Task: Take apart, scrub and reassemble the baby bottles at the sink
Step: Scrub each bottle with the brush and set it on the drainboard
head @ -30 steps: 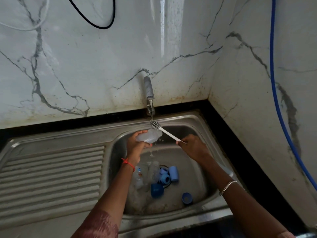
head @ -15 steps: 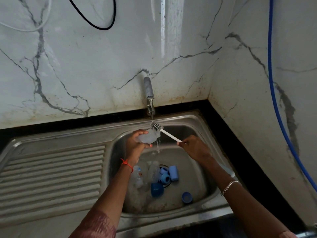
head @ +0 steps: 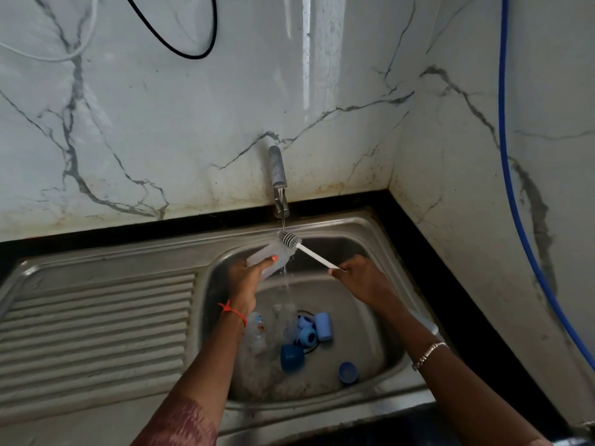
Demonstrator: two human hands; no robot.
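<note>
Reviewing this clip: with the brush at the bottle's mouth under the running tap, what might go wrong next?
1. The left hand grips the wet clear bottle; it may slip into the sink.
2. The brush, held at its handle's far end by the right hand, could flick water from the tap stream.
3. The blue rings lie over the drain, possibly slowing drainage.
</note>
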